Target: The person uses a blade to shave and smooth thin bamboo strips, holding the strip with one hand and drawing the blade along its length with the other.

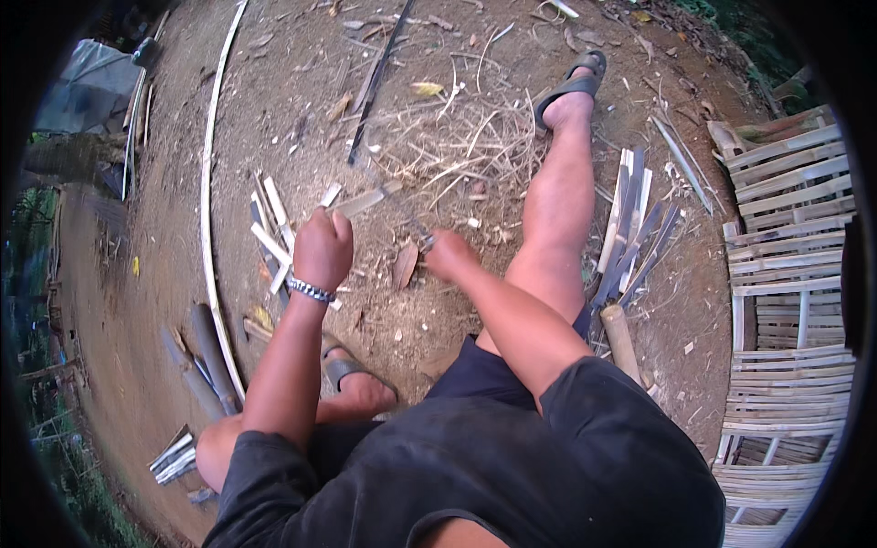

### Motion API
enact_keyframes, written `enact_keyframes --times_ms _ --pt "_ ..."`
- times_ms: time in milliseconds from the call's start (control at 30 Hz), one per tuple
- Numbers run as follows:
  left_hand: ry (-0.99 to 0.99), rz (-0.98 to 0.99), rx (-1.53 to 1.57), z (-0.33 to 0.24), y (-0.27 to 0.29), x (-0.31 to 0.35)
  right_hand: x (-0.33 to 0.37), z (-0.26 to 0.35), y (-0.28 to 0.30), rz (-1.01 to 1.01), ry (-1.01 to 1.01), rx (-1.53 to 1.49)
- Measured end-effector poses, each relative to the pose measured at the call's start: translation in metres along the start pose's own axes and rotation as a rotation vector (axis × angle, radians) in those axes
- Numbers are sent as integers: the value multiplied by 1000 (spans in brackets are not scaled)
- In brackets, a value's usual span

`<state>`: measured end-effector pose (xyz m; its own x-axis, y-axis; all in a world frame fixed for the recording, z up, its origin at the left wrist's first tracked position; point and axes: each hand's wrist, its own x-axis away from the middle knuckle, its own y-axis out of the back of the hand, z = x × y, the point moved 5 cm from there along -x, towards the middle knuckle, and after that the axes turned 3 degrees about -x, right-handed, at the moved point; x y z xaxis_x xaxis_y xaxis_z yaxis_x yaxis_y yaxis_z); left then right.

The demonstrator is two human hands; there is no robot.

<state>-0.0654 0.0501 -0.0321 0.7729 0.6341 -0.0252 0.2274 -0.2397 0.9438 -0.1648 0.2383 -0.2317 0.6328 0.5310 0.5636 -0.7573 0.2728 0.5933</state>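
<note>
My left hand (323,248), with a beaded bracelet on its wrist, is closed in a fist. A flat, pale bamboo strip (365,199) sticks out of it to the upper right, its far end smeared by motion. Across from it, my right hand (452,256) is closed round what looks like a knife (427,240); a bit of its metal shows at the fingers, and the blade is blurred. The two hands are apart, above the dirt. Below and between them a dry brown leaf (406,265) lies on the ground. Split bamboo pieces (272,219) lie just left of my left hand.
Shavings (457,155) cover the ground ahead. Beside my stretched leg is a pile of split strips (628,219) with a bamboo section (621,342). A long pale strip (208,183) runs along the left, near dark bamboo lengths (212,352). A slatted bamboo bench (790,265) stands right.
</note>
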Motion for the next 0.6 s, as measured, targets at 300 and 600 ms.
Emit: enact_keyframes --times_ms 300,600 --pt "-98 140 -63 24 13 13 29 45 19 92 121 -16" --pt "-201 140 -130 23 6 32 25 65 29 131 70 -10"
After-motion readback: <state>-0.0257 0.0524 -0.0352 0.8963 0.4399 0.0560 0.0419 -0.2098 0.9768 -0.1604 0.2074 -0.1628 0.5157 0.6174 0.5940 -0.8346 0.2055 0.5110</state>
